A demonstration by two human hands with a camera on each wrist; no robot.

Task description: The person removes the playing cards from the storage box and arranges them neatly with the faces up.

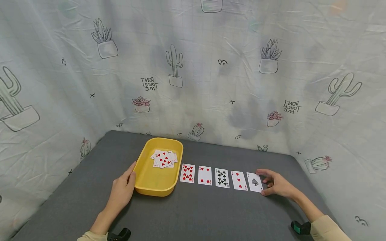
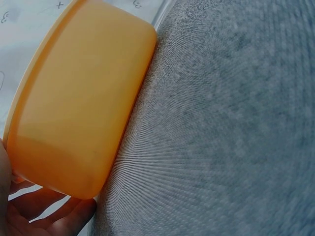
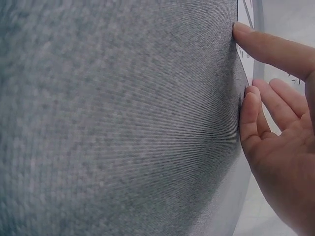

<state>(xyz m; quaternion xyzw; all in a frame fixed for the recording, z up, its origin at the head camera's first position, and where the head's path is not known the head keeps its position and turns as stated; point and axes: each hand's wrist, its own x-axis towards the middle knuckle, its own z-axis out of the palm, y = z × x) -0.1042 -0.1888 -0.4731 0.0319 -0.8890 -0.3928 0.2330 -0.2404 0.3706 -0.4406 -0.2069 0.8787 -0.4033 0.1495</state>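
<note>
My left hand (image 1: pixel 123 189) rests against the outside of the left wall of a yellow plastic tray (image 1: pixel 154 180), fingers fairly straight. The left wrist view shows those fingers touching the tray's side (image 2: pixel 83 108) near the table. Inside the tray lies a loose pile of playing cards (image 1: pixel 164 158), face up, with a heart card on top. To the right, my right hand (image 1: pixel 278 184) pinches the ace of spades (image 1: pixel 253 182) by its right-hand corners, thumb at the near one and index finger at the far one. The card lies flat on the table.
Between tray and ace, several face-up cards form a spaced row: a heart card (image 1: pixel 187 173), another heart card (image 1: pixel 205 175), a club card (image 1: pixel 222 178) and the three of hearts (image 1: pixel 239 180). The grey tabletop (image 1: pixel 211 214) ends against a cactus-print curtain (image 1: pixel 205 83).
</note>
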